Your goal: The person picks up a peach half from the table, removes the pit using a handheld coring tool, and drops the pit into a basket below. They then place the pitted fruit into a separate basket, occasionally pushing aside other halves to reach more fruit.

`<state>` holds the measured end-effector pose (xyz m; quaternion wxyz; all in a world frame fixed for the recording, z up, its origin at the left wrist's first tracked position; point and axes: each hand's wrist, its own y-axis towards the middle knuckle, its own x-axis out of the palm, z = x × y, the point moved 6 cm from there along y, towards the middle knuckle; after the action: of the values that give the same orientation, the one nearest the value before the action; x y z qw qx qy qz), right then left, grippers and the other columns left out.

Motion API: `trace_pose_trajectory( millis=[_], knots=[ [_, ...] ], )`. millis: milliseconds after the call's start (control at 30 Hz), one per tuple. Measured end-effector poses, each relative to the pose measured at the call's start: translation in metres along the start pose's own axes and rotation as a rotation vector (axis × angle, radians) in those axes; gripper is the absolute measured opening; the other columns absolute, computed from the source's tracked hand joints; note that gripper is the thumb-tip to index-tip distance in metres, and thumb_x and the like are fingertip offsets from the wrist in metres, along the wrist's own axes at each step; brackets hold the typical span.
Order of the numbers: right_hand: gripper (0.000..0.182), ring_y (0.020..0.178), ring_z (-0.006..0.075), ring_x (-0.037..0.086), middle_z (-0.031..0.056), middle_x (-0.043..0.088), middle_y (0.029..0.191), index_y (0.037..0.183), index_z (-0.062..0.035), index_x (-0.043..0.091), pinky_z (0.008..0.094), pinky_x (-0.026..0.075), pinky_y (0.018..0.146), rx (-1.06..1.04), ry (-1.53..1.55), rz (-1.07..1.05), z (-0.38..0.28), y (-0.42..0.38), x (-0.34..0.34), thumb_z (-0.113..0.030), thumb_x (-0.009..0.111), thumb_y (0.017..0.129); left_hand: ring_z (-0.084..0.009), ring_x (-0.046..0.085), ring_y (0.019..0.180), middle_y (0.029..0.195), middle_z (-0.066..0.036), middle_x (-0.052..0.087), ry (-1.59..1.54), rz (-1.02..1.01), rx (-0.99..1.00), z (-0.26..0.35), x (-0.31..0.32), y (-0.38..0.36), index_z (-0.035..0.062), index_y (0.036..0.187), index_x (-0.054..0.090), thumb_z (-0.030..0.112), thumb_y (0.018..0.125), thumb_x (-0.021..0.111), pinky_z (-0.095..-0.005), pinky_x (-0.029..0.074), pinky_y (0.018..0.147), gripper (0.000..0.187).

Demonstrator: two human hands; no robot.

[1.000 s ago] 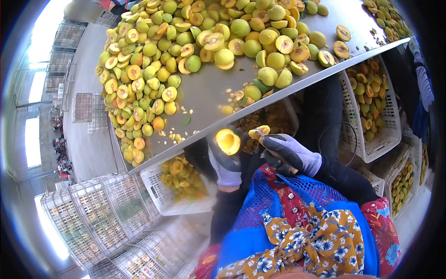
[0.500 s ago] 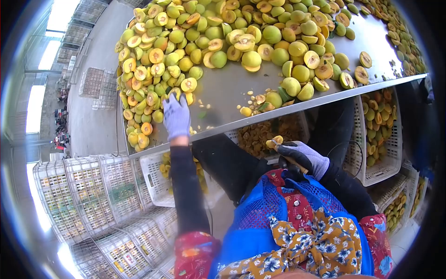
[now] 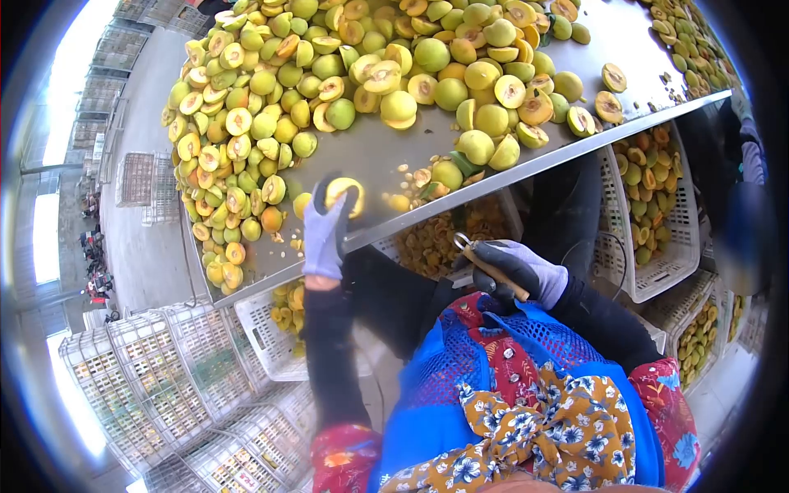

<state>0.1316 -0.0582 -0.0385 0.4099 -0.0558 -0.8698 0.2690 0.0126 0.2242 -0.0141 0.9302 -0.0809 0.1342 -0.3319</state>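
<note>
My left hand (image 3: 329,226), in a pale purple glove with dark fingertips, grips a yellow-green fruit half (image 3: 345,195) between thumb and fingers above the metal table (image 3: 349,160). Its cut face is turned up. My right hand (image 3: 518,267), gloved alike, is closed around a wooden-handled tool (image 3: 497,275) with a small metal loop at its tip, held over the area in front of my lap. A big heap of halved fruit (image 3: 271,90) covers the far and left parts of the table. Loose pits and a few halves (image 3: 419,177) lie near the table's front edge.
Below the table edge is a container of fruit pieces (image 3: 456,238). White crates of fruit stand at the right (image 3: 686,230) and lower left (image 3: 263,324). Stacked crates (image 3: 156,361) fill the left. Part of another person (image 3: 749,156) shows at the far right.
My left hand has moved right and nearer the table edge and now holds a fruit half. The fruit piece at the tool's tip in my right hand is gone. The view has shifted.
</note>
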Motion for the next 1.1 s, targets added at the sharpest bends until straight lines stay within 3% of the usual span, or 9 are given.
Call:
trace_pose_trajectory(
  millis=[100, 167, 233, 333, 700, 800, 867, 967, 1100],
  knots=[
    [0.036, 0.052, 0.0181, 0.058, 0.0104, 0.06, 0.073, 0.104, 0.0009, 0.059, 0.0327, 0.047, 0.05, -0.262, -0.548, 0.127, -0.02, 0.001, 0.01, -0.034, 0.05, 0.102, -0.0229, 0.067, 0.094, 0.107, -0.014, 0.061, 0.219, -0.228, 0.365, 0.013, 0.044, -0.047, -0.0019, 0.126, 0.051, 0.017, 0.093, 0.069, -0.0365, 0.061, 0.081, 0.043],
    [0.032, 0.057, 0.0314, 0.061, 0.019, 0.06, 0.073, 0.1, 0.0012, 0.056, 0.0422, 0.048, 0.054, -0.455, -0.899, 0.205, -0.033, -0.005, 0.024, -0.031, 0.054, 0.1, -0.0267, 0.066, 0.096, 0.108, -0.016, 0.06, -0.387, -0.157, -0.046, 0.017, 0.08, -0.077, -0.0035, 0.122, 0.051, 0.011, 0.089, 0.07, -0.0383, 0.057, 0.08, 0.041],
    [0.029, 0.064, 0.0412, 0.062, 0.0245, 0.06, 0.072, 0.1, 0.0011, 0.052, 0.0487, 0.047, 0.057, -0.548, -1.14, 0.319, -0.042, -0.014, 0.038, -0.028, 0.057, 0.098, -0.034, 0.064, 0.094, 0.104, -0.019, 0.059, 0.376, -0.147, 0.664, 0.055, 0.089, -0.098, -0.0027, 0.12, 0.051, 0.008, 0.081, 0.076, -0.0412, 0.054, 0.077, 0.048],
    [0.029, 0.062, 0.0407, 0.063, 0.0227, 0.06, 0.065, 0.102, 0.0012, 0.049, 0.0494, 0.048, 0.054, -0.559, -1.285, 0.392, -0.041, -0.015, 0.043, -0.026, 0.057, 0.097, -0.0345, 0.064, 0.09, 0.103, -0.019, 0.063, 0.512, -0.023, 0.732, 0.062, 0.102, -0.119, -0.0011, 0.115, 0.056, 0.013, 0.078, 0.078, -0.0397, 0.053, 0.079, 0.046],
    [0.031, 0.058, 0.0389, 0.064, 0.0246, 0.061, 0.068, 0.101, 0.0036, 0.052, 0.0473, 0.05, 0.054, -0.525, -1.271, 0.333, -0.018, -0.009, 0.049, -0.027, 0.053, 0.099, -0.0162, 0.064, 0.079, 0.086, -0.009, 0.067, -0.037, 0.074, 0.085, 0.001, 0.109, -0.121, -0.0012, 0.102, 0.065, 0.027, 0.106, 0.042, -0.0315, 0.052, 0.074, 0.037],
    [0.035, 0.054, 0.0278, 0.063, 0.0175, 0.062, 0.069, 0.099, 0.0019, 0.056, 0.0377, 0.05, 0.051, -0.397, -0.828, 0.097, -0.009, 0.0, 0.039, -0.032, 0.049, 0.102, -0.0161, 0.065, 0.08, 0.088, -0.01, 0.068, -0.048, 0.133, 0.094, -0.012, 0.113, -0.123, -0.0015, 0.104, 0.064, 0.029, 0.108, 0.039, -0.0307, 0.052, 0.074, 0.04],
    [0.041, 0.045, 0.0107, 0.054, 0.0036, 0.059, 0.068, 0.101, -0.0028, 0.06, 0.0214, 0.041, 0.039, 0.066, -0.29, -0.046, -0.005, -0.005, 0.041, -0.041, 0.046, 0.104, -0.0154, 0.065, 0.082, 0.092, -0.007, 0.068, -0.034, 0.149, 0.191, -0.006, 0.117, -0.125, -0.0017, 0.106, 0.063, 0.028, 0.108, 0.039, -0.0288, 0.053, 0.074, 0.039],
    [0.042, 0.036, 0.0063, 0.04, 0.0011, 0.046, 0.06, 0.101, -0.004, 0.057, 0.0176, 0.031, 0.03, 0.281, 0.669, -0.352, 0.021, -0.006, 0.049, -0.045, 0.048, 0.103, -0.0178, 0.065, 0.083, 0.092, -0.011, 0.068, -0.279, -0.018, 0.157, -0.001, 0.123, -0.123, -0.003, 0.108, 0.061, 0.039, 0.107, 0.036, -0.031, 0.053, 0.076, 0.049],
    [0.038, 0.035, 0.005, 0.038, 0.0008, 0.041, 0.056, 0.102, -0.0022, 0.054, 0.0163, 0.03, 0.029, 0.408, 1.064, -0.554, 0.038, 0.0, 0.051, -0.04, 0.047, 0.103, -0.0189, 0.066, 0.082, 0.09, -0.013, 0.068, -0.357, -0.179, 0.126, 0.002, 0.13, -0.119, -0.0037, 0.11, 0.06, 0.049, 0.106, 0.034, -0.0313, 0.054, 0.077, 0.059]
  ],
)
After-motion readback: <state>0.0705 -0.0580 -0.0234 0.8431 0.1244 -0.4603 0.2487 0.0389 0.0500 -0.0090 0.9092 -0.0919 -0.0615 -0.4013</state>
